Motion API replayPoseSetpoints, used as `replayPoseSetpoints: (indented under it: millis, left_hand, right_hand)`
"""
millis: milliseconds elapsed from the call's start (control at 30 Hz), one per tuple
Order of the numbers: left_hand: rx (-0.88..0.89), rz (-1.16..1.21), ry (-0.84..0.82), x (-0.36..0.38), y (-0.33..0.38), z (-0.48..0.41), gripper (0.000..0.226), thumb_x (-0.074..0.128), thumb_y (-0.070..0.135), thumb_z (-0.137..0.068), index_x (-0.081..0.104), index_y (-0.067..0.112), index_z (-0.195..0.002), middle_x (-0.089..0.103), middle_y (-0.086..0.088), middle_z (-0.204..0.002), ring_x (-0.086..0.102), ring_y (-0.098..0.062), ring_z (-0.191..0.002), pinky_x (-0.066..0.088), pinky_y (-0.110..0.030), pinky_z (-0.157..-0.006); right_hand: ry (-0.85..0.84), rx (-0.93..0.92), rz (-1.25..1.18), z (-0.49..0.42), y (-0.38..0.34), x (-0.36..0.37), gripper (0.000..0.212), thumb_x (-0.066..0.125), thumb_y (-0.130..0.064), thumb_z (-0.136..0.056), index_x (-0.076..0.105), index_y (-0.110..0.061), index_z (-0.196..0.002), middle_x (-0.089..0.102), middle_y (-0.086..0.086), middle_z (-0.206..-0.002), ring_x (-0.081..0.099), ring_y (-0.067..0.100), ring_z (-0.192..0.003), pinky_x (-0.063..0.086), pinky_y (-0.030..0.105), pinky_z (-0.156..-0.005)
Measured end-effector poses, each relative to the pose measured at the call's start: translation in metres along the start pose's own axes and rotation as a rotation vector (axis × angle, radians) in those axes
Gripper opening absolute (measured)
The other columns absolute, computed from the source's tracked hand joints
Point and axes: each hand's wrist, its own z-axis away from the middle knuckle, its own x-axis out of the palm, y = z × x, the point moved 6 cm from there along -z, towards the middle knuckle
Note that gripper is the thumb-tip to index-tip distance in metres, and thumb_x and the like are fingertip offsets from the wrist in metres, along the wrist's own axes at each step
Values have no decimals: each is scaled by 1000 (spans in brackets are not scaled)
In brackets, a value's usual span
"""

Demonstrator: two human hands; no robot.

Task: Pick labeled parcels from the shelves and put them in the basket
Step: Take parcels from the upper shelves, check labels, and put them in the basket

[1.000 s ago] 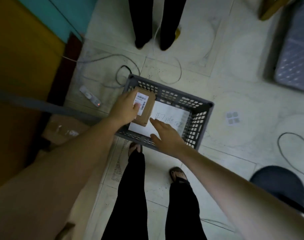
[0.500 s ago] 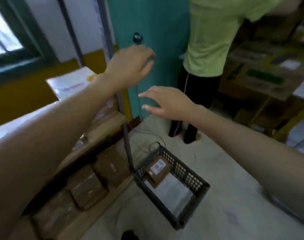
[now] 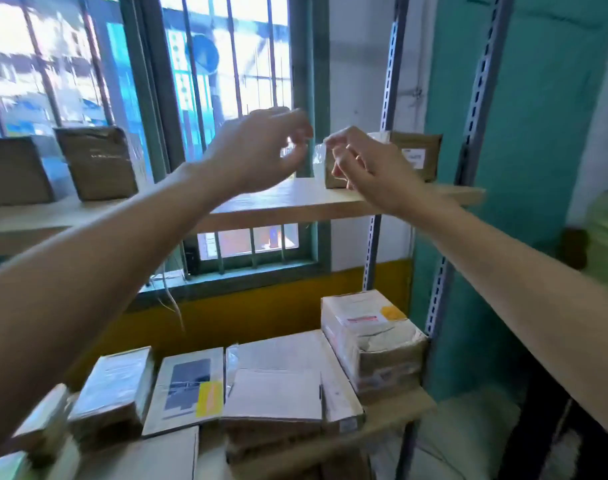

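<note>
Both arms reach up toward the upper shelf point(image 3: 295, 199), a pale wooden board that runs in front of a barred window point(image 3: 226, 64). The left hand point(image 3: 257, 150) hangs above the shelf with its fingers curled loosely forward and the thumb apart from them; it holds nothing. The right hand point(image 3: 368, 164) is just to its right, fingers bent and spread, fingertips at the near left corner of a brown parcel point(image 3: 392, 157) that stands on the shelf by the right-hand upright point(image 3: 387, 81). A clear plastic wrap shows at that corner, and a white label sits on the parcel's right face. Whether the right fingers already pinch the wrap or only touch it cannot be told, as the frame is blurred there. Farther left on the same shelf stand two more brown boxes point(image 3: 98, 161), well apart from the hands. On the lower shelf point(image 3: 392, 410) lie several flat packets point(image 3: 274, 382) side by side, one with a yellow sticker, and at their right a taller box point(image 3: 371, 337) with a white label on its top. A teal door point(image 3: 538, 133) fills the right side beyond the slotted uprights. The basket is out of view.
</note>
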Motion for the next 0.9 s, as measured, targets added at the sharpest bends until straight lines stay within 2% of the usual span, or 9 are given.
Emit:
replayPoseSetpoints:
  millis: [100, 200, 300, 367, 500, 633, 767, 833, 900]
  left_hand:
    - [-37, -32, -92, -7, -49, 6, 21, 50, 24, -90, 60, 17, -106, 64, -2, -110, 57, -16, -88, 40, -27, -73]
    - [-52, -31, -167, 0, -83, 10, 23, 53, 21, -90, 59, 13, -110, 63, -7, -112, 49, -12, -84, 43, -31, -77]
    - [-63, -71, -173, 15, -104, 4, 26, 52, 26, -91, 57, 15, -114, 63, -6, -113, 51, -12, -81, 42, -27, -70]
    - [-69, -92, -188, 29, -107, -7, 28, 51, 27, -91, 54, 17, -118, 62, -5, -115, 52, -13, -83, 44, -28, -69]
    - [-67, -74, -205, 59, -97, -41, 36, 50, 23, -92, 47, 17, -127, 61, -9, -120, 58, -22, -95, 50, -37, -84]
    - [-26, -102, -210, 95, -76, -79, 44, 47, 25, -94, 36, 16, -136, 58, -14, -123, 59, -27, -102, 50, -39, -83]
    - [-71, -224, -315, 137, -66, -113, 56, 37, 37, -97, 13, 28, -146, 51, -13, -135, 54, -33, -117, 50, -47, -87]
    - [-136, -265, -359, 154, -66, -123, 58, 31, 46, -96, 3, 35, -146, 48, -13, -139, 52, -34, -120, 48, -47, -86]
    - [-219, -238, -379, 167, -71, -127, 56, 22, 53, -95, 2, 39, -145, 41, -13, -145, 49, -34, -124, 47, -46, -88]
  right_hand:
    - [-80, -9, 77, -34, -14, 26, 38, 43, -30, -95, 39, -20, -132, 60, 5, -100, 57, 17, -79, 49, 28, -66]
    - [-148, 14, 158, -56, -5, 44, 40, 46, -28, -94, 39, -20, -133, 55, 11, -121, 54, 16, -83, 46, 23, -68]
    - [-148, 107, 166, -72, 23, 47, 38, 44, -29, -94, 41, -23, -132, 38, 10, -142, 52, 21, -106, 43, 30, -85]
    - [-137, 198, 195, -80, 50, 42, 39, 43, -30, -94, 41, -25, -133, 29, 9, -147, 46, 26, -121, 39, 33, -93]
    - [-99, 340, 190, -90, 104, 24, 41, 43, -30, -94, 42, -23, -134, 29, 14, -145, 37, 32, -129, 32, 36, -103]
    - [-112, 345, 171, -92, 144, 17, 37, 41, -30, -95, 48, -22, -130, 38, 16, -139, 42, 31, -125, 32, 29, -100]
    - [-169, 321, 194, -97, 172, 22, 47, 39, -35, -96, 32, -28, -141, 31, 14, -146, 33, 32, -133, 29, 39, -107]
    - [-162, 284, 174, -102, 177, 25, 45, 41, -37, -95, 38, -24, -138, 38, 12, -143, 38, 30, -129, 34, 39, -104]
    - [-144, 241, 116, -109, 177, 25, 40, 46, -37, -92, 52, -19, -128, 51, 9, -133, 49, 25, -116, 41, 33, -95]
